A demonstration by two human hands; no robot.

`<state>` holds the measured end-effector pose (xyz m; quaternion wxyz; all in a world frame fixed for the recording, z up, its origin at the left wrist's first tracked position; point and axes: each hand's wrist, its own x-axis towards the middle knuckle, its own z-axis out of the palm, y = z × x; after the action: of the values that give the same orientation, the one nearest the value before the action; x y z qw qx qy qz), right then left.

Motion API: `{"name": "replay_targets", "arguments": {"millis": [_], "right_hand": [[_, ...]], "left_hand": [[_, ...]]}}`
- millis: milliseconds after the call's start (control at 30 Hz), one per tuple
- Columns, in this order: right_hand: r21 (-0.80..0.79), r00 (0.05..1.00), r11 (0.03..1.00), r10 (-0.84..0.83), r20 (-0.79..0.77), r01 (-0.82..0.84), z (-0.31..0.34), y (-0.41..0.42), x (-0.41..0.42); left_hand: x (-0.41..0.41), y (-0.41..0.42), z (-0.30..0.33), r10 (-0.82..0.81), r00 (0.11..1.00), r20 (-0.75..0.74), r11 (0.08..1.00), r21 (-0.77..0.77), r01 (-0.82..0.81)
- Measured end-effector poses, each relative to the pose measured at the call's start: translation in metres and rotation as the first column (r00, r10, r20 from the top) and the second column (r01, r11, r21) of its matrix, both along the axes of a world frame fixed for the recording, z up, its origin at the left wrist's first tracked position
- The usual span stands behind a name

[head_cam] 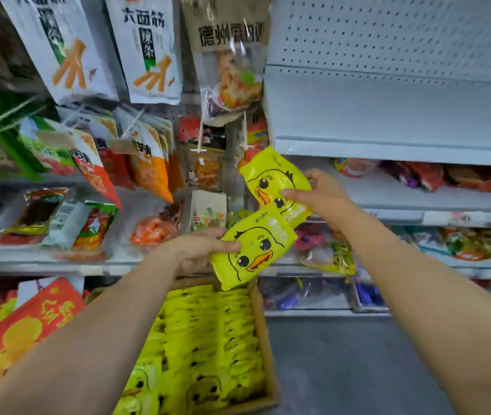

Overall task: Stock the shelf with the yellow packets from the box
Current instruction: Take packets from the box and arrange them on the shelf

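The left hand (197, 250) grips one yellow packet (250, 250) by its left edge, thumb on the front and fingers behind. The right hand (322, 194) pinches a second yellow packet (274, 181) at its right side, a little higher. The two packets (both with a duck face printed) overlap at one corner, in front of the shelf (394, 148) edge. Below them stands the cardboard box (268, 339), filled with rows of the same packets. White snack bags (148, 49) hang above on the left.
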<state>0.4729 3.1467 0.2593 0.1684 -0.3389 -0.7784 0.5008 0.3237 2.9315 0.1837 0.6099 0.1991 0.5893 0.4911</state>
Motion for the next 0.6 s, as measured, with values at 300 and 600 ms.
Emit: {"name": "replay_targets", "arguments": {"millis": [300,600], "right_hand": [[0.008,0.983,1.000,-0.001,-0.186,0.002,0.090,0.157,0.072],[0.021,0.970,1.000,-0.006,-0.242,0.012,0.142,0.244,0.092]], "left_hand": [[0.064,0.147,0.106,0.033,0.921,-0.387,0.999,0.018,-0.028],[0.050,0.227,0.177,-0.014,0.739,-0.674,1.000,-0.021,-0.001]]}}
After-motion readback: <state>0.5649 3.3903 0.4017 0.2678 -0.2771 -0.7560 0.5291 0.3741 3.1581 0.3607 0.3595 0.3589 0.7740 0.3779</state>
